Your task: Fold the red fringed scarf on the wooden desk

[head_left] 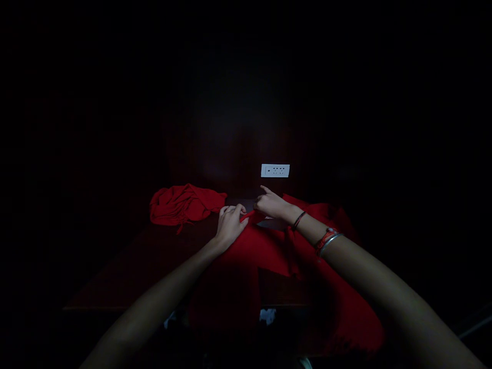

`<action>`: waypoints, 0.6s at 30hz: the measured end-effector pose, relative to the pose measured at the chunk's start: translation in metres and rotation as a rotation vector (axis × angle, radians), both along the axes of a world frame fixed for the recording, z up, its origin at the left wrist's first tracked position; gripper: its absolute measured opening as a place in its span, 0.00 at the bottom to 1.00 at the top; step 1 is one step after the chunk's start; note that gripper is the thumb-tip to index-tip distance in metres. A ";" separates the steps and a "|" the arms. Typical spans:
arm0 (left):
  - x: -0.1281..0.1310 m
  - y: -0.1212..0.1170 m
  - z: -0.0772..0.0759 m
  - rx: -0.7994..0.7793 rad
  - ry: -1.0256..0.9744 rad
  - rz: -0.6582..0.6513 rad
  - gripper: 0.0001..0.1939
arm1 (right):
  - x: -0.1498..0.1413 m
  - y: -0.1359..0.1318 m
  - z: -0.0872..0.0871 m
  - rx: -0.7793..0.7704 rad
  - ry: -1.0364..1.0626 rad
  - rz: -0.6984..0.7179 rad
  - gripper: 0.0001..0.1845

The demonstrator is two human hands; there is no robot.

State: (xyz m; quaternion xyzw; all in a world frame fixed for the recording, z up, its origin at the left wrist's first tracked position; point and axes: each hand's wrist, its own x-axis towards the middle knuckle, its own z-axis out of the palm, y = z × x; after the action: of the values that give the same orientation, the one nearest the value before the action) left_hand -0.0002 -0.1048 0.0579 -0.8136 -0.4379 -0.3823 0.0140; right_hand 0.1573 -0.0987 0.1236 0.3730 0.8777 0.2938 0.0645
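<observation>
A large piece of red cloth [265,251] lies across the table and hangs over its front edge. My left hand [230,224] has its thumb and fingers closed on a narrow folded edge of this cloth. Close on the right, my right hand [272,205] pinches the same edge with curled fingers, while one finger points up and away. Its fingertips are partly hidden and dim. Under my right wrist shows a flat greyish piece [271,224] whose kind I cannot make out. Bracelets circle my right wrist and forearm.
A crumpled bundle of red cloth [184,205] rests at the back left of the dark wooden table [126,277]. On the wall behind is a white socket panel [274,170]. More red cloth spreads to the right. The surroundings are very dark.
</observation>
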 end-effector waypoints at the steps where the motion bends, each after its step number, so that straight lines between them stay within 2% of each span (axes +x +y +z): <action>1: -0.002 0.000 -0.001 -0.012 0.013 0.010 0.06 | 0.003 -0.001 0.006 0.012 -0.012 -0.010 0.11; 5: -0.006 -0.002 -0.002 -0.024 0.078 0.042 0.05 | 0.017 -0.008 0.041 0.028 -0.052 -0.068 0.10; 8: -0.005 -0.009 0.008 -0.035 0.055 0.028 0.07 | 0.030 -0.015 0.070 0.055 -0.066 -0.098 0.10; 10: -0.001 -0.017 0.020 -0.095 -0.010 -0.066 0.09 | 0.041 -0.020 0.089 0.076 -0.075 -0.115 0.10; 14: 0.009 -0.021 0.040 -0.326 -0.187 -0.410 0.16 | 0.072 -0.036 0.122 0.075 -0.096 -0.151 0.09; 16: 0.015 -0.010 0.038 -0.441 -0.276 -0.484 0.20 | 0.095 -0.044 0.131 0.070 -0.099 -0.172 0.10; 18: 0.022 0.008 0.026 -0.516 -0.311 -0.461 0.20 | 0.120 -0.053 0.133 0.053 -0.097 -0.211 0.10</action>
State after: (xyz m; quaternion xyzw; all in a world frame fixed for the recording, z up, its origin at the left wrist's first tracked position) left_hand 0.0217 -0.0973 0.0834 -0.7998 -0.3222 -0.3712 -0.3444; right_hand 0.2774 -0.1513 0.2564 0.4501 0.8214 0.3263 0.1274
